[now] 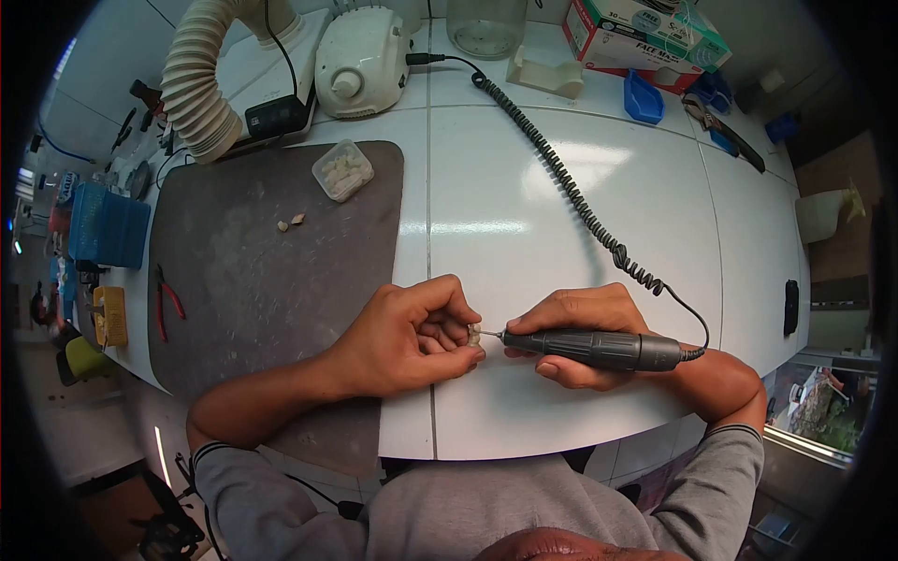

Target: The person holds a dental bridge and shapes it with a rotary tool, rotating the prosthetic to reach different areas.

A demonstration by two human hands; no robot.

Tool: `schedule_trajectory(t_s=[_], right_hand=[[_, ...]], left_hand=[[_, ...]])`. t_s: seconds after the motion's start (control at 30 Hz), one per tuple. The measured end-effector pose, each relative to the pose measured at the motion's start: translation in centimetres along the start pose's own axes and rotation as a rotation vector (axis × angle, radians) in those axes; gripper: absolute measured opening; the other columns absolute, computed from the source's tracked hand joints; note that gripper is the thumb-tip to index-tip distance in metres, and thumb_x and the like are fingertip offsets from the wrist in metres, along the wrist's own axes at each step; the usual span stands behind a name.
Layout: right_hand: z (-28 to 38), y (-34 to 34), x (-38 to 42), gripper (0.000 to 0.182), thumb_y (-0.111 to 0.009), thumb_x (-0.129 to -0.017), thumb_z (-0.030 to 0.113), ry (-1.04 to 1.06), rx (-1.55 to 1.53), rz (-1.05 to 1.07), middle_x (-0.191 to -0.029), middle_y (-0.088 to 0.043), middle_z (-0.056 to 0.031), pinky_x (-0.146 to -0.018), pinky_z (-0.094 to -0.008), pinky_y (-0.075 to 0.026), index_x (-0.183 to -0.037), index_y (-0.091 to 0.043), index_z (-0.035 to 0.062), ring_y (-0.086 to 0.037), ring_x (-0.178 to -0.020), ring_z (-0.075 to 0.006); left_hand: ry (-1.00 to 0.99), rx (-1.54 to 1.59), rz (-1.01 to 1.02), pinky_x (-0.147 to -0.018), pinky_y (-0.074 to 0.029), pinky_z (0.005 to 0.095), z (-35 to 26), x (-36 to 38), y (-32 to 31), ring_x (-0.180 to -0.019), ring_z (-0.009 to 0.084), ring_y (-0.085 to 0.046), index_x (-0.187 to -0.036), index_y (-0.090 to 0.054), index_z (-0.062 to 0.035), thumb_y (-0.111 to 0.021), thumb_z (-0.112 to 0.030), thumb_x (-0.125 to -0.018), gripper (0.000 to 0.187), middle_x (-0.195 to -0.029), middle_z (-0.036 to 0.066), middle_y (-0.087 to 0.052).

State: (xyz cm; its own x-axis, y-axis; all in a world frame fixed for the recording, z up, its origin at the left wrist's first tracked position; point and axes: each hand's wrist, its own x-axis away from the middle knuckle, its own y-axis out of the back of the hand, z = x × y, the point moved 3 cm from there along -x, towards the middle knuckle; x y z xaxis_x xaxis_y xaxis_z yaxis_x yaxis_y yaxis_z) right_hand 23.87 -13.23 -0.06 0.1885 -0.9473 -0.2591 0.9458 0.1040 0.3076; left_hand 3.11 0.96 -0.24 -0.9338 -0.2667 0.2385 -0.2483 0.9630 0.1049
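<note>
My right hand point(585, 327) is closed around a black rotary handpiece point(599, 349), held level with its thin bit pointing left. The bit's tip meets a small pale piece point(474, 335), maybe a tooth-like part; its exact kind is too small to make out. Thumb and fingers of my left hand point(416, 332) pinch that piece, above the seam between the dark mat point(271, 262) and the white table. From the handpiece a coiled black cord point(561, 168) runs up to a white control unit point(360, 61) at the back.
On the mat stand a clear tub point(343, 170) of pale pieces, two loose bits point(291, 222) and red-handled pliers point(166, 304). A ribbed hose point(196, 84) arches over the back left. Blue baskets point(108, 224) line the left edge; a mask box point(645, 42), blue tray point(644, 97) and knife point(734, 140) lie back right.
</note>
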Motion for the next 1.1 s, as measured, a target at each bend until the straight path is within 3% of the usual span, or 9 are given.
schedule_trajectory(t_s=[1.1], right_hand=[[0.08, 0.14, 0.03, 0.037, -0.079, -0.091, 0.019, -0.021, 0.000, -0.013, -0.104, -0.082, -0.0148, -0.082, -0.0356, -0.067, -0.124, -0.075, 0.0014, -0.081, -0.092, -0.0254]], left_hand=[[-0.009, -0.046, 0.003, -0.065, -0.054, 0.0167, -0.26, 0.03, 0.07, -0.080, 0.0046, -0.071, -0.105, -0.066, 0.0014, -0.089, -0.011, -0.089, 0.031, -0.087, 0.004, -0.073]])
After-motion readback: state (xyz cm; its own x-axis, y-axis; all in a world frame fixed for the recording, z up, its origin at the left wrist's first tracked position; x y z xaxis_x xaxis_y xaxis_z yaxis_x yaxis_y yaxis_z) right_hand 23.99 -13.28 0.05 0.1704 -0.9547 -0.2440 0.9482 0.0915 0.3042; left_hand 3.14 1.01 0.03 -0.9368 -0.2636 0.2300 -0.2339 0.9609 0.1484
